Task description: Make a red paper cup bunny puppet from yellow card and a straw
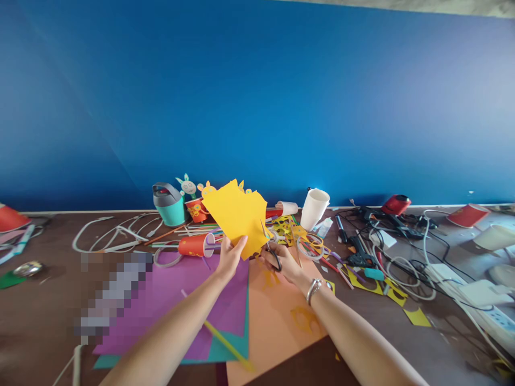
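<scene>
A sheet of yellow paper (237, 214) is held up in my left hand (230, 256), thumb on its near face. My right hand (284, 262) grips a pair of scissors (275, 258), with the blades beside the sheet's right edge; whether they touch the paper I cannot tell. Below my hands lie a purple sheet (161, 300) on the left and an orange sheet (273, 321) on the right. A red paper cup (191, 245) lies on its side left of my left hand. The lower fingers of my left hand are hidden behind the paper.
At the back stand a teal pot with a grey handle (172, 210), a rabbit figure on a red cup (195, 210) and a white cup (314, 210). Rightward are a glue gun (360, 253), yellow scraps (417, 316), tangled cables and a power strip (493, 316). A blue wall (257, 96) rises behind.
</scene>
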`<state>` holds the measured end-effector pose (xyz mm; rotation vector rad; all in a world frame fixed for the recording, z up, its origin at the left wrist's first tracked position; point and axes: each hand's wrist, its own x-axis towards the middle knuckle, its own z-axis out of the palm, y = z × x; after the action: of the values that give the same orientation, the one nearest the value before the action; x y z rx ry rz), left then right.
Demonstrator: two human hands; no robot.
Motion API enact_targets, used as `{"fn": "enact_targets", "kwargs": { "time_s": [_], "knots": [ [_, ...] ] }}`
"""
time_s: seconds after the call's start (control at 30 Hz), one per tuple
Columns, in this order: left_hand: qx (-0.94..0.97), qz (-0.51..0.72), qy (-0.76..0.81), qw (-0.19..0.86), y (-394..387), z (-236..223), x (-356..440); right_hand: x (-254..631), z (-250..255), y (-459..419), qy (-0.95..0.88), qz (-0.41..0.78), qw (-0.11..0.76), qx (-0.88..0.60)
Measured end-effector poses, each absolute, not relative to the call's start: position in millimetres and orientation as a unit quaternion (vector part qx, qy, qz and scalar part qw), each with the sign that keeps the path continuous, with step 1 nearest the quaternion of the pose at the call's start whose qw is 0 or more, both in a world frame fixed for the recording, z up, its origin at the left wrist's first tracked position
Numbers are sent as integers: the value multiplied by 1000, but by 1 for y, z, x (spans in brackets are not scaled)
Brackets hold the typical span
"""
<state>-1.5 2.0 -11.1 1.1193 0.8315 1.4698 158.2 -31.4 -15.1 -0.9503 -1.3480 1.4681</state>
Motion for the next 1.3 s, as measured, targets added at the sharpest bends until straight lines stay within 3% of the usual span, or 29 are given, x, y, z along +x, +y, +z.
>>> {"fn": "enact_targets", "kwargs": {
  "time_s": [0.77, 1.03, 1.3],
  "knots": [
    [434, 635, 351, 535, 4, -16, -4, 162, -27, -25, -599, 524, 444, -413],
    [406, 648, 350, 540, 7, -13, -6, 168, -20, -27, -589, 571, 417, -392],
    [372, 685, 365, 509, 14, -4, -12, 179, 2, -25, -502, 468, 570, -452]
  ]
}}
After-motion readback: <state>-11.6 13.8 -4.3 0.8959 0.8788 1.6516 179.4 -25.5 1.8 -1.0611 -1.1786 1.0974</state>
